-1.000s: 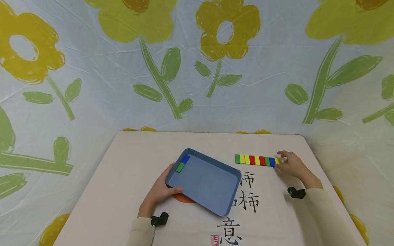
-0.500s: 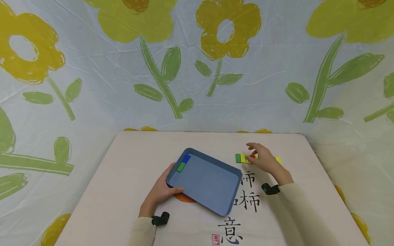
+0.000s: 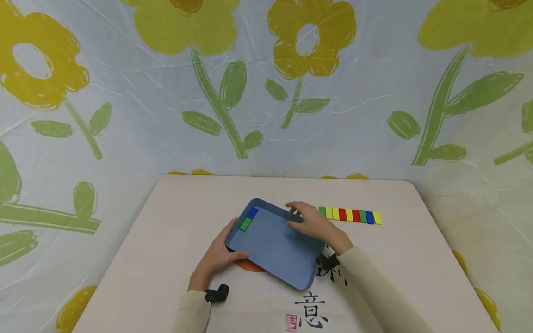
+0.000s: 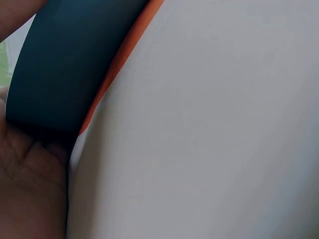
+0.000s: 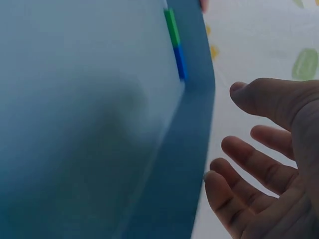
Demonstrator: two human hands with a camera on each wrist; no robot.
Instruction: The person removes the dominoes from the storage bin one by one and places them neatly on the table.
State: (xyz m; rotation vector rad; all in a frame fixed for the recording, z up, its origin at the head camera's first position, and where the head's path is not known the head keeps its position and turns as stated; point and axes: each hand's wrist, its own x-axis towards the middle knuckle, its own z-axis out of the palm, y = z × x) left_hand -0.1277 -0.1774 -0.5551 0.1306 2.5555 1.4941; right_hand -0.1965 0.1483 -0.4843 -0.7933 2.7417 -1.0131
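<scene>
My left hand [image 3: 220, 253] grips a blue-grey rectangular tray [image 3: 270, 249] at its left corner, thumb over the near rim. In the left wrist view, the tray's dark outer wall [image 4: 65, 69] lies against the palm. Inside the tray, a blue tile [image 3: 252, 212] and a green tile [image 3: 245, 225] lie end to end along the left wall. Over the tray's far right part hovers my right hand [image 3: 312, 224], fingers loosely bent. The right wrist view shows its thumb and fingers [image 5: 259, 174] apart with nothing between them, beside the tray's rim.
A row of green, yellow, red and blue tiles [image 3: 350, 215] lies side by side right of the tray. Under the tray is a white sheet with black brush characters [image 3: 311, 312], a red seal and an orange patch [image 3: 249, 265]. A flower-print cloth [image 3: 341, 115] hangs behind the table.
My right hand has moved left from the right end of the tile row, across the row, to above the tray. The left hand, tray and tiles look unchanged.
</scene>
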